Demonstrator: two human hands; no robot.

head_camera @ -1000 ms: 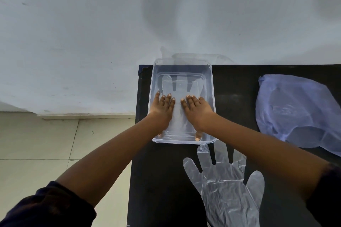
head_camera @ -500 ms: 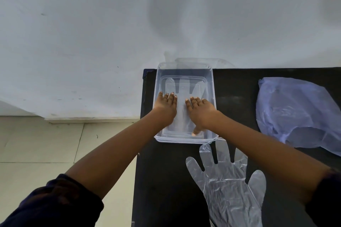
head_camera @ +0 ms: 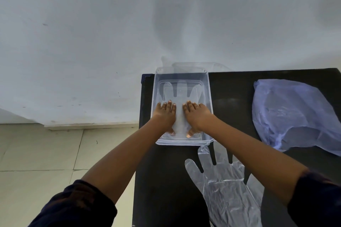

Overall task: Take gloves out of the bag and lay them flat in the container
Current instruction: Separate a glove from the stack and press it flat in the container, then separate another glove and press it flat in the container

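A clear plastic container sits at the far left end of a black table. Inside it lies a clear plastic glove, flat, its fingers pointing away from me. My left hand and my right hand rest palm down on the glove, side by side, fingers extended. A second clear glove lies flat on the table in front of the container, partly under my right forearm. The pale blue plastic bag lies at the right.
The table's left edge runs just left of the container, with tiled floor below. A white wall stands right behind the table. A clear lid leans behind the container.
Both hands have slid slightly toward me along the glove in the container, staying flat. The bag and the second glove lie unchanged.
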